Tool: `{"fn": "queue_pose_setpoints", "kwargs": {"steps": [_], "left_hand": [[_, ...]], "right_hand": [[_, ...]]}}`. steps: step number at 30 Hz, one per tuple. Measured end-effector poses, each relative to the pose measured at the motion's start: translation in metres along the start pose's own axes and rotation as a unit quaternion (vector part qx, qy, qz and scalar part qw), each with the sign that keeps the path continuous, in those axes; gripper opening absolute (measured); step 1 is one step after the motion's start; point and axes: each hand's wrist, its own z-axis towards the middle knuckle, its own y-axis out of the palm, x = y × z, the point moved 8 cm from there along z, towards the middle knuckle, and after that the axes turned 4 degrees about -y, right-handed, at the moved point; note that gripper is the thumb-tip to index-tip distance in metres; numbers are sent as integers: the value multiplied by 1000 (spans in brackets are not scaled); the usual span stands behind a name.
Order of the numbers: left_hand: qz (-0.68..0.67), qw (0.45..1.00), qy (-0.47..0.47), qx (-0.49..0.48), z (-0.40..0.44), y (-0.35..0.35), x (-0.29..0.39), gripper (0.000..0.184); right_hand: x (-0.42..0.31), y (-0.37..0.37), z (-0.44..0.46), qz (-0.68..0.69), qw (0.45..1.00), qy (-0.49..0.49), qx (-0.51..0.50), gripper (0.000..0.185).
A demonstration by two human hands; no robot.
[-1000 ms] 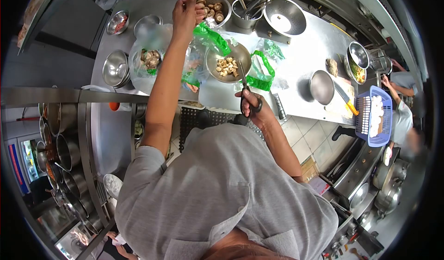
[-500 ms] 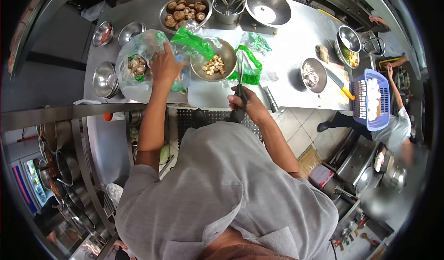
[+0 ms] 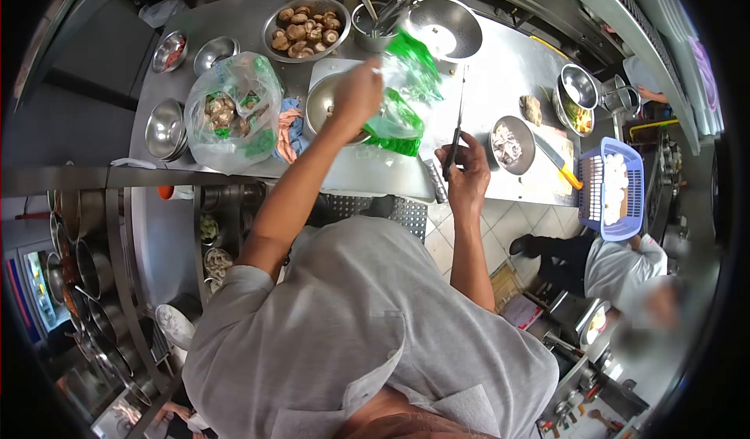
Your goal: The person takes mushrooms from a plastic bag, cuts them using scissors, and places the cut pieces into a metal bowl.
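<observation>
My left hand (image 3: 358, 99) is closed on a clear plastic bag with green print (image 3: 410, 60), just over a metal bowl (image 3: 319, 105). The hand is slightly blurred and hides much of the bowl and its contents. Another green-printed plastic piece (image 3: 397, 126) lies below the bag. In my right hand (image 3: 466, 169) is a knife (image 3: 457, 130), held by its black handle with the thin blade pointing away from me. To the left sits a large clear bag (image 3: 266, 87) with mushrooms (image 3: 221, 113) inside, beside a pink and blue cloth (image 3: 289, 130).
A bowl of whole mushrooms (image 3: 307, 31) and a colander (image 3: 445, 29) stand at the back. On the right are a bowl of pale slices (image 3: 508, 146), an orange-handled knife (image 3: 569, 175) and a blue basket (image 3: 612, 189). A co-worker (image 3: 625, 263) is at the right.
My left hand has moved from the large bag rightward to above the bowl, pulling the green-printed bag right. My right hand has shifted right with the knife, away from the bowl.
</observation>
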Motion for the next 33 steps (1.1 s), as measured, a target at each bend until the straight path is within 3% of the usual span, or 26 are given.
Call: {"fn": "queue_pose_setpoints", "kwargs": {"steps": [4,7,10,11,13,15,17,18,20,21,22,24,25,27,30,31,33], "left_hand": [[94,994,7,-56,-16,48,18,36],[103,993,50,22,-35,34,33,41],[87,959,154,221,-72,-21,42,38],[103,955,133,244,-88,-34,35,38],[12,976,61,210,-121,-57,8,34],[-62,981,-51,176,-164,-68,-32,30],[-98,973,-72,196,-213,-87,-59,17],[-101,968,-92,212,-241,-91,-80,16],[-95,953,-122,260,-296,-107,-113,15],[-111,941,-188,260,-323,-110,-131,15],[-131,924,-249,260,-349,-111,-150,16],[-138,900,-277,308,-400,-122,-176,16],[-144,886,-296,325,-424,-124,-190,17],[-135,867,-328,350,-468,-126,-221,16],[-127,839,-387,360,-531,-135,-259,16],[-134,830,-413,350,-549,-137,-272,16],[-82,844,-400,347,-580,-152,-288,17]], "right_hand": [[-9,7,21,-147,989,7,-11,43],[32,47,50,-337,934,-96,-69,34],[68,82,65,-397,893,-171,-127,25],[88,92,70,-383,895,-179,-141,19],[118,111,79,-362,905,-105,-197,19],[138,123,86,-325,904,-187,-206,39],[139,126,88,-236,883,-321,-248,38],[140,126,95,-215,882,-280,-313,35],[116,120,96,-119,862,-299,-391,22],[143,111,116,-214,873,-182,-398,17],[116,104,113,-223,857,-229,-403,17],[94,84,120,-330,816,-303,-364,19],[64,71,112,-350,821,-356,-278,20],[-15,79,72,-415,826,-337,-181,21],[-101,137,-9,-281,866,-372,-180,16],[-112,167,-36,-201,858,-420,-217,17],[-121,227,-103,-189,842,-395,-316,23]]}}
